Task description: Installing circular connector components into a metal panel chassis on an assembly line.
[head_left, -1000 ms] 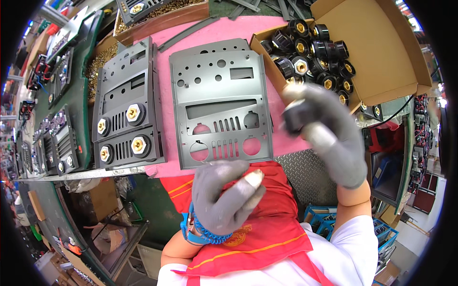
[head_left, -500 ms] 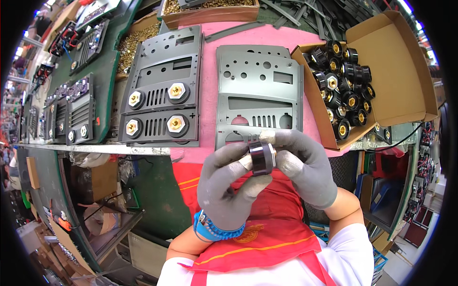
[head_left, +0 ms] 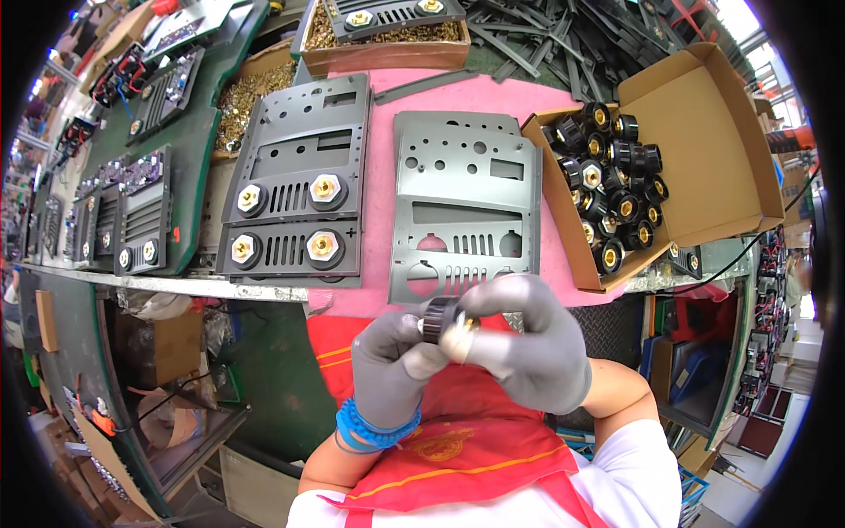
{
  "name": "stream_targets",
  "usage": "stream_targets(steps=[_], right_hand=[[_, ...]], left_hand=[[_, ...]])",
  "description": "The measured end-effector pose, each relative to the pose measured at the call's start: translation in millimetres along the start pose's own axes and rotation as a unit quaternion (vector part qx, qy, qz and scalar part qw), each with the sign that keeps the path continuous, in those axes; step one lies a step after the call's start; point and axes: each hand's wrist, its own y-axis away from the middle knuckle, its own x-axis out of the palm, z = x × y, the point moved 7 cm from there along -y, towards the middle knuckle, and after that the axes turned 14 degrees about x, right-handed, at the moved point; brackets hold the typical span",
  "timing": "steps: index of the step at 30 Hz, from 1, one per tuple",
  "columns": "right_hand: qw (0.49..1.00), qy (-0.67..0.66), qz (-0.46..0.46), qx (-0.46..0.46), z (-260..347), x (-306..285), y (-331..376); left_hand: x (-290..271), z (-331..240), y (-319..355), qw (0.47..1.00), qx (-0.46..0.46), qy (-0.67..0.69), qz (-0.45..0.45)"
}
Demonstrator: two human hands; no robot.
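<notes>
Both my hands wear grey gloves and meet in front of the red apron, just below the bench's near edge. My left hand (head_left: 392, 361) is closed around the side of a black round panel socket (head_left: 436, 319) with a brass centre. From the other side, my right hand (head_left: 528, 348) pinches at the socket's brass end; its thumb and fingertips are smeared by motion. Beyond my hands lie stacked bare grey metal panels (head_left: 466, 187) with round and slotted cut-outs. To their left, dark grey panels (head_left: 295, 233) carry fitted sockets with hex nuts and brass centres.
An open cardboard box (head_left: 722, 150) of several black sockets (head_left: 625, 209) stands at the right of the pink mat (head_left: 378, 189). Behind, a cardboard tray (head_left: 387, 58) holds small brass parts under another panel. Dark strips (head_left: 528, 48) pile at the back; circuit-board assemblies (head_left: 145, 211) stand left.
Both hands have moved slightly down and left with the socket. The socket has turned, and its hex nut is no longer plainly seen. The view has shifted, showing more of the bench's back.
</notes>
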Motion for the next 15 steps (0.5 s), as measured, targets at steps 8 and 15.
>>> stream_targets(steps=[8, 15], right_hand=[[0.924, -0.275, 0.214, -0.156, 28.4, 15.0, -7.4], [0.982, 0.102, -0.123, 0.105, -49.0, -53.2, -24.7]], left_hand=[[24.9, 63.9, 34.0, 0.712, -0.424, 0.560, -0.015], [0.7, 13.8, 6.3, 0.951, -0.111, 0.277, 0.084]])
